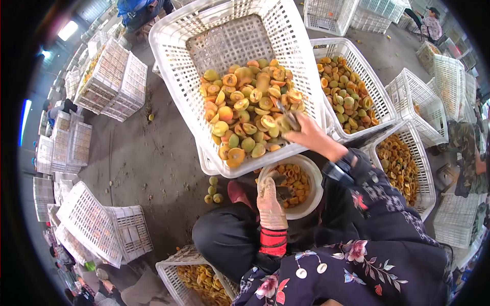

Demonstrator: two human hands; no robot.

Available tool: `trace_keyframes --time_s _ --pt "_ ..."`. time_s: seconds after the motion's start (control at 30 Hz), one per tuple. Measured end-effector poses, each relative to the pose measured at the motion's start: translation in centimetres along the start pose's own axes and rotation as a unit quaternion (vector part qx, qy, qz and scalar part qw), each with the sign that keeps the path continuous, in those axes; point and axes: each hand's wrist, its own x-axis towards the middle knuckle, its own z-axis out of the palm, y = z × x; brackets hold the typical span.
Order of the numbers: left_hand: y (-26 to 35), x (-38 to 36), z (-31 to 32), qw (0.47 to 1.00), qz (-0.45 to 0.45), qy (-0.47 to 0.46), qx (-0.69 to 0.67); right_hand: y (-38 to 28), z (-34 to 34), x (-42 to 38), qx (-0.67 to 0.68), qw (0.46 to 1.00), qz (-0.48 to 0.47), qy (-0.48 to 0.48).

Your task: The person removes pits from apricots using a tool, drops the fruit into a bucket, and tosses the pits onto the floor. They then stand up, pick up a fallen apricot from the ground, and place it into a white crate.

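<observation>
Toward 12 o'clock from the lap, the white crate leans with its open side facing the wearer, and the halved fruit lies heaped in its lower end. The right hand is at the heap's 4 o'clock edge; blur hides whether its grip is closed around the thin grey sliver by the fingertips. The left hand is at the 9 o'clock side of the bucket, which holds orange pieces; whether its grip is clenched or released, I cannot tell. Working from the heap's near edge, with light fingertip pressure, would likely spare the soft flesh; keeping the left palm apart from anything sharp seems wise, as does taking one piece at a time so the pile does not slide. The crate's long axis runs from about 11 to 5 o'clock, its low end toward 5. Individual halves point every way, many cut faces up, sharing no single axis.
</observation>
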Motion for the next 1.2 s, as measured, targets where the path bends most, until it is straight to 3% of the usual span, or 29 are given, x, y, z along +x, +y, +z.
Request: trace_keyframes --time_s 0.03,0.1,0.13,0.17,0.2,0.23,0.3,0.37,0.4,0.43,0.5,0.57,0.63,1.0,1.2 --pt "0.9 -0.1 0.3 1.000 -0.004 0.004 0.001 -0.7 0.2 -2.0 0.116 0.992 -0.035 -0.046" --pt "3.3 -0.8 1.3 0.992 -0.068 -0.021 -0.105 -8.8 -2.4 -6.3 0.341 0.905 0.148 -0.207" --pt "1.4 0.0 -0.2 0.983 -0.067 -0.090 -0.146 -8.8 -1.8 -8.0 0.377 0.879 0.166 -0.240" --pt "2.8 -0.7 1.3 0.980 -0.058 -0.055 -0.184 -8.6 -1.2 -9.4 0.412 0.850 0.184 -0.272" --pt "2.3 -1.1 0.7 0.997 -0.002 -0.072 -0.037 -8.5 -0.6 -10.4 0.419 0.842 0.188 -0.282" --pt "1.7 -1.1 0.0 0.988 0.055 -0.092 0.110 -8.4 -0.5 -11.1 0.380 0.857 0.194 -0.288" --pt "2.3 -1.1 0.0 0.990 0.050 -0.094 0.087 -7.9 1.0 -12.2 0.194 0.975 0.006 -0.112" --pt "3.8 -2.0 0.4 0.995 -0.021 -0.096 0.002 -8.2 0.5 -13.7 0.121 0.990 -0.015 -0.073" --pt "4.3 -2.3 0.7 0.995 0.023 -0.086 0.043 -8.9 0.0 -14.2 0.045 0.998 -0.039 -0.034" --pt "4.4 -2.4 0.7 0.995 0.024 -0.086 0.044 -10.0 -0.7 -14.7 0.045 0.998 -0.040 -0.033" --pt "4.7 -2.5 0.7 0.970 0.162 -0.070 0.167 -12.0 -1.7 -15.9 -0.028 0.994 -0.005 -0.107" --pt "5.5 -2.9 1.1 0.972 0.154 -0.071 0.162 -12.2 -1.5 -16.7 -0.084 0.991 -0.017 -0.106" --pt "5.8 -3.3 1.3 0.998 0.017 -0.056 -0.003 -12.3 -1.5 -17.1 -0.134 0.983 -0.014 -0.122" --pt "4.6 -2.6 0.4 0.997 0.044 -0.045 0.035 -12.2 -1.0 -17.4 -0.142 0.983 -0.033 -0.116" --pt "4.2 -2.3 0.2 0.999 0.017 -0.030 0.032 -11.8 -0.4 -17.5 -0.194 0.966 -0.048 -0.163"
